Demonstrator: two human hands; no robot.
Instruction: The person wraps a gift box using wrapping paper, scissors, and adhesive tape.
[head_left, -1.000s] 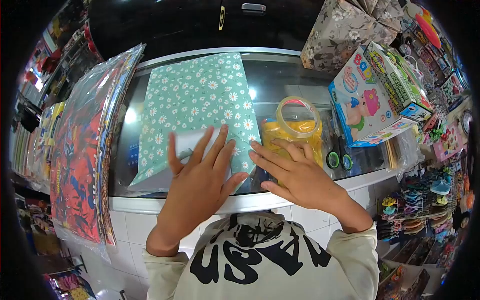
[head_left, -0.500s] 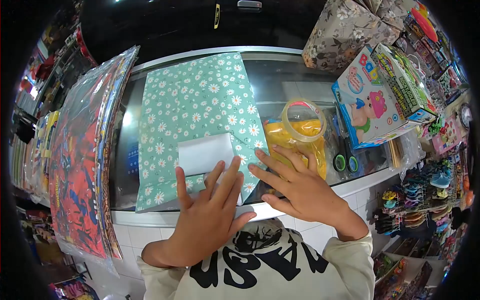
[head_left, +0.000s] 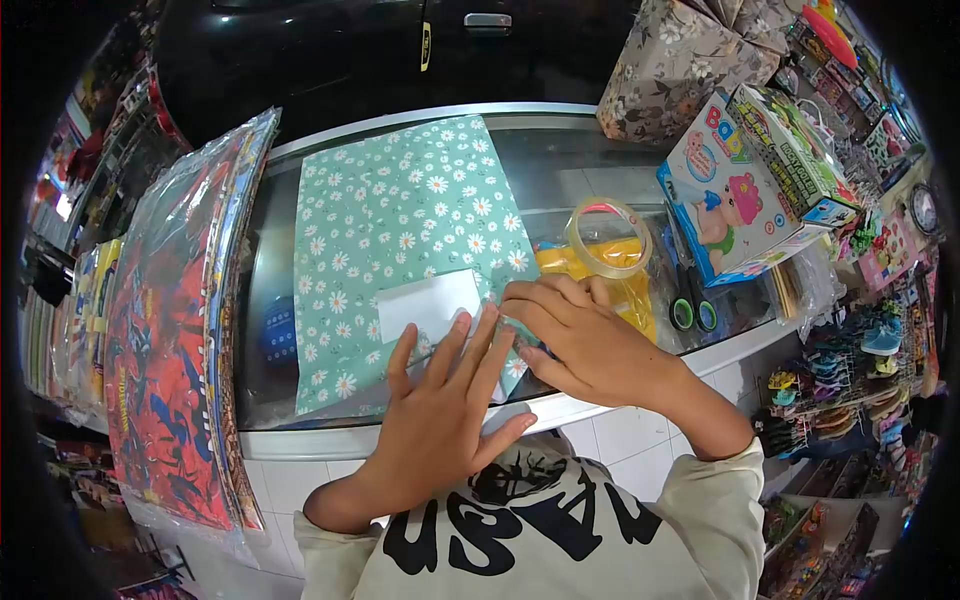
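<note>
Green daisy-print wrapping paper point(head_left: 410, 210) lies on the glass counter. A flat white piece point(head_left: 430, 305), plain on top, rests on its lower part. My left hand point(head_left: 445, 405) is open, its spread fingertips pressing on the near edge of the white piece and the paper. Just right of those fingertips, my right hand point(head_left: 590, 340) has its fingers bent down and its thumb drawn in, gripping the paper's right-hand fold. The fingers hide part of that fold. Beyond the right hand, a clear tape roll point(head_left: 608, 240) sits on a yellow plastic packet point(head_left: 625, 300).
Scissors point(head_left: 692, 310) with green-and-black handles lie right of the packet. A baby doll box point(head_left: 715, 200) and a floral-wrapped package point(head_left: 660, 75) stand at the back right. Plastic-sleeved Spider-Man sheets point(head_left: 170, 330) lean along the left. The counter's metal edge point(head_left: 320, 440) runs nearest me.
My right hand has gone from spread fingers to bent ones, moving left onto the paper's fold. My left hand stays spread on the paper. The view has shifted slightly.
</note>
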